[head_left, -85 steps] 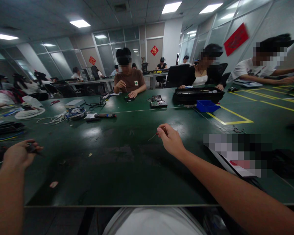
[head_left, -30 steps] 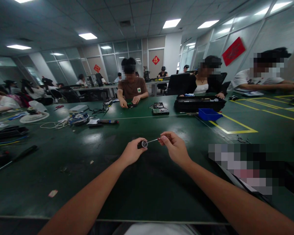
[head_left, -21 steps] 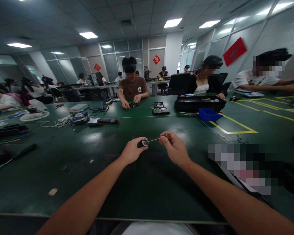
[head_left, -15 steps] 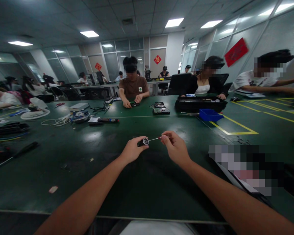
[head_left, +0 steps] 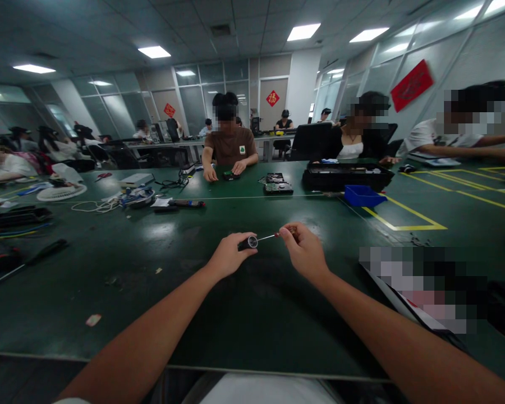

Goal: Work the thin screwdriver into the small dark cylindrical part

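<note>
Between the thumb and fingers of my left hand [head_left: 231, 252] is a small black cylindrical part [head_left: 248, 243] with a pale ring at its end, facing right. My right hand [head_left: 303, 247] is closed on a screwdriver [head_left: 271, 237] with a thin metal shaft and a reddish collar; its handle is mostly covered by my fingers. The shaft points left, and its tip is at the ringed end of the part. Whether the tip touches inside cannot be made out. Both hands are above the green table [head_left: 235, 320].
Across the table a person in a brown shirt [head_left: 231, 146] handles a small dark device. Opened hard drives [head_left: 278, 188], a black case [head_left: 347, 177] and a blue bin [head_left: 364, 196] lie ahead. A pen-like tool [head_left: 187, 204] and cables [head_left: 96, 206] are left; a long screwdriver [head_left: 46, 252] is nearer.
The cylindrical part and the screwdriver are slightly tilted compared with before, my grip unchanged. Opposite, the person's hand has come off the dark device and rests beside it.
</note>
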`<action>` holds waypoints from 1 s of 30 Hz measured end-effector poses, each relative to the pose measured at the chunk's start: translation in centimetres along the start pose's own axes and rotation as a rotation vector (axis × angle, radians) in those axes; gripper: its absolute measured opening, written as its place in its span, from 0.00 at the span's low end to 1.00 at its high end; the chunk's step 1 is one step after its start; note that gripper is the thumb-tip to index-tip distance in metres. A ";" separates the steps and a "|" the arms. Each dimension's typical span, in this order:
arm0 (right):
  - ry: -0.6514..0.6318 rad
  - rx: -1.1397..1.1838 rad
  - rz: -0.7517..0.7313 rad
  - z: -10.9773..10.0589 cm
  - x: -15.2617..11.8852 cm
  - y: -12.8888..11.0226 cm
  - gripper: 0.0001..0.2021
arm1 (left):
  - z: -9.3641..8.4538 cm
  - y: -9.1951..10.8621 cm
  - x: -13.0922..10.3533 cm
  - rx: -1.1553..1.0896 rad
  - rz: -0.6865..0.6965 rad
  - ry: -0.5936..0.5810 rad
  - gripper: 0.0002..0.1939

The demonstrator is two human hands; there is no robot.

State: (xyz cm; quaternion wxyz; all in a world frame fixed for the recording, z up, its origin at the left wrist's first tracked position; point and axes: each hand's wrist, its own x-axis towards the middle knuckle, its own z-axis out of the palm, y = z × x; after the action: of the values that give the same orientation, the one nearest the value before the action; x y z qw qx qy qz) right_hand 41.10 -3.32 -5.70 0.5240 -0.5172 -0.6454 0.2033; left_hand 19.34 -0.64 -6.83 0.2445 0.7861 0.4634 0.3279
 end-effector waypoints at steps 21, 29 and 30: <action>-0.061 0.052 0.034 0.3 -0.1 0.6 0.14 | 0.4 0.6 -0.3 0.118 0.028 -0.033 0.18; 0.012 0.698 0.461 1.1 1.1 1.8 0.09 | 0.5 0.7 -0.3 0.084 0.114 0.003 0.20; -0.043 0.751 0.554 1.0 1.3 2.0 0.10 | 0.5 0.7 -0.2 0.085 0.131 0.009 0.20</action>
State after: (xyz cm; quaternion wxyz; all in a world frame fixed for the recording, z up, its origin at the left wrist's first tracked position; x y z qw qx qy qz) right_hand 41.22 -1.11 -7.10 0.5876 -0.4403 -0.3751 0.5659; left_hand 20.08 -1.23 -6.74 0.1869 0.8230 0.4255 0.3268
